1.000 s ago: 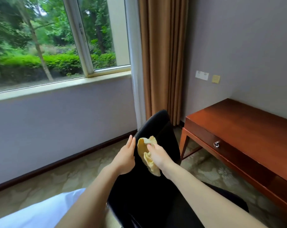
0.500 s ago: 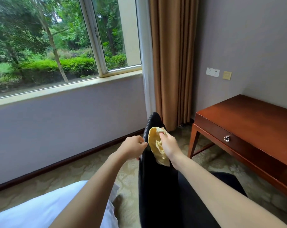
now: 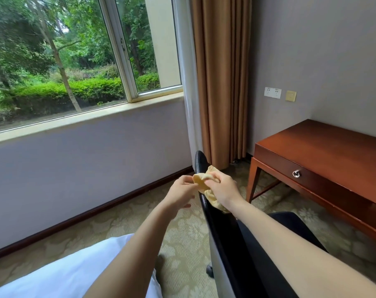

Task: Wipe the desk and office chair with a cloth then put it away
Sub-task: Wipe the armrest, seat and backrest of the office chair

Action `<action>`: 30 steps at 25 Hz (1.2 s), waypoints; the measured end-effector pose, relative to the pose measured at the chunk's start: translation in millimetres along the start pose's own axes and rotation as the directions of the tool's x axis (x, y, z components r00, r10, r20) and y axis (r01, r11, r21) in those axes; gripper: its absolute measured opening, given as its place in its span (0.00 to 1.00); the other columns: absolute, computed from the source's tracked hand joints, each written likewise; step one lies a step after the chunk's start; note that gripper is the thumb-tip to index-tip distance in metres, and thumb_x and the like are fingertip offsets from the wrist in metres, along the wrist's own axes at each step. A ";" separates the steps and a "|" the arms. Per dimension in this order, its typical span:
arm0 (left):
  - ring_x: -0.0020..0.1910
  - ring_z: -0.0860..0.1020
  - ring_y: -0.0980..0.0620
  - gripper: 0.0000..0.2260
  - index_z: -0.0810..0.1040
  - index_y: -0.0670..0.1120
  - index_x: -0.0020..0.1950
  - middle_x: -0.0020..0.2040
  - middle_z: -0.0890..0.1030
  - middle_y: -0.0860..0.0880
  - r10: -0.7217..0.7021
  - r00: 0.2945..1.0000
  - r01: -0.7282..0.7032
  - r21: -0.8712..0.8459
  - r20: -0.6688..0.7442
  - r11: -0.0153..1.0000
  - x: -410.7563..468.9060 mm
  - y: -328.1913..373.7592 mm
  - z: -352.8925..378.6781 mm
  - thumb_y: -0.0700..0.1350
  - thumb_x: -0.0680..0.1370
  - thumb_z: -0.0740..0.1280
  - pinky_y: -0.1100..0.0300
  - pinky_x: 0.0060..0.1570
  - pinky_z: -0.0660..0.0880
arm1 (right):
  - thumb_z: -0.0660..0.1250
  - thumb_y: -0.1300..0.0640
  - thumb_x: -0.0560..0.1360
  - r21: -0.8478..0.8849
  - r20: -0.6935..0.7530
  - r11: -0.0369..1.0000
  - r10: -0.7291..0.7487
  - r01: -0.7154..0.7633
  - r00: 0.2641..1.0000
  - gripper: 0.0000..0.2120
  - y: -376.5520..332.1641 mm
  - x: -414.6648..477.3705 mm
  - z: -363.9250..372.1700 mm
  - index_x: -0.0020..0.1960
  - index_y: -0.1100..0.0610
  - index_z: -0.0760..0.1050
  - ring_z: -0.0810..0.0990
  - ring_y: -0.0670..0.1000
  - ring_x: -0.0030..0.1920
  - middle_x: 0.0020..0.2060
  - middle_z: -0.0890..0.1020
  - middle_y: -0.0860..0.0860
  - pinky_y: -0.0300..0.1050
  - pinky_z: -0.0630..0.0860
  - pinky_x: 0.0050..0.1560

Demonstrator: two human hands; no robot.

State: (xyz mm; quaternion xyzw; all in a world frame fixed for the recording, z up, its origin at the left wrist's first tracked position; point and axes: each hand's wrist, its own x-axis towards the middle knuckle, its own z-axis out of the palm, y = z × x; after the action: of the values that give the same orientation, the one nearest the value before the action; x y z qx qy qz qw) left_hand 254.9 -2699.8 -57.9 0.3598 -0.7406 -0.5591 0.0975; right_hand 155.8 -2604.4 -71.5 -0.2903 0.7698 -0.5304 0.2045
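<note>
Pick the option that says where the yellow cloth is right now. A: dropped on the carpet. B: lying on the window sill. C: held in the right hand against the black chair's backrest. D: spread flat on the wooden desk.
C: the right hand grips the bunched yellow cloth against the top edge of the black chair's backrest, with the left hand touching the cloth's near end.
</note>
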 end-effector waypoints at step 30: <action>0.51 0.76 0.44 0.14 0.72 0.42 0.62 0.55 0.77 0.44 0.128 0.886 -0.452 0.891 0.445 0.033 -107.5 53.5 68.8 0.47 0.82 0.54 0.54 0.47 0.73 | 0.72 0.57 0.73 -0.196 0.153 0.936 -0.264 0.291 0.952 0.22 36.0 -144.0 -123.7 0.64 0.43 0.74 0.75 0.37 0.56 0.58 0.78 0.41 0.21 0.68 0.50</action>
State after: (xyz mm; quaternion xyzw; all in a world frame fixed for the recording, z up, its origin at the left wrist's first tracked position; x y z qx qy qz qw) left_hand 272.2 -2572.4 -6.6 0.0997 -0.9816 0.0722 -0.1457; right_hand 178.2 -2412.8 -60.5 -0.4493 0.7599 -0.4477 0.1421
